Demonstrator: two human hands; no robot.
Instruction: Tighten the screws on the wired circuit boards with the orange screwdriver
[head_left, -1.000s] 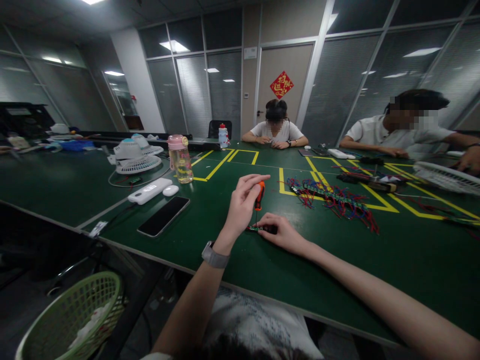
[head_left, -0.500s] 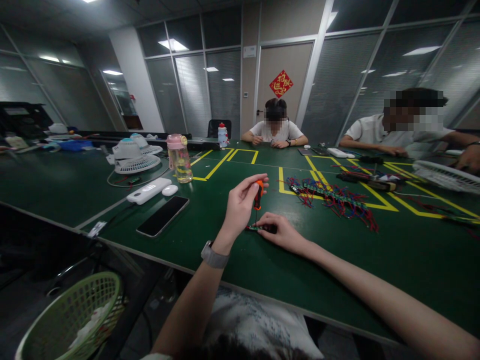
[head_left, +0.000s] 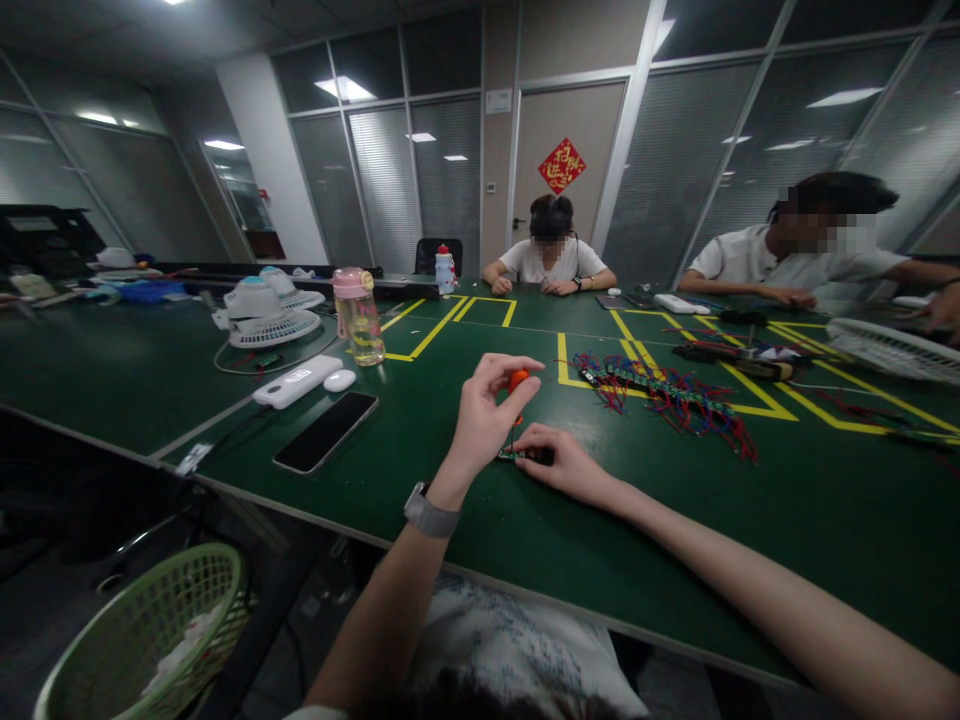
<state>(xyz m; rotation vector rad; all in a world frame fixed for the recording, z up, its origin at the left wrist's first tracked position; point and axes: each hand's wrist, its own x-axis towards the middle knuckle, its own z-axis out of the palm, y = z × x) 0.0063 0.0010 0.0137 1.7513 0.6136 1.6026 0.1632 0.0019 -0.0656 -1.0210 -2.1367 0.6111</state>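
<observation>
An orange and black screwdriver (head_left: 517, 381) stands upright, its handle between the thumb and fingers of my left hand (head_left: 491, 408). Its thin shaft points down at a small green circuit board (head_left: 508, 455) on the table. My right hand (head_left: 559, 462) lies low, its fingers closed on the board's right end beside a dark part (head_left: 541, 456). The fingers cover much of the board, so I cannot make out exactly where the screwdriver tip touches.
A row of circuit boards with red and blue wires (head_left: 667, 390) lies right. A phone (head_left: 326, 432), a white power strip (head_left: 296, 382), a pink-lidded bottle (head_left: 358, 315) and white fans (head_left: 274, 315) stand left. Two people sit across the green table (head_left: 420, 440). A green basket (head_left: 142, 630) is below.
The fingers of my left hand have shifted round the screwdriver handle, the thumb now across its front. My right hand and the board stay almost in place.
</observation>
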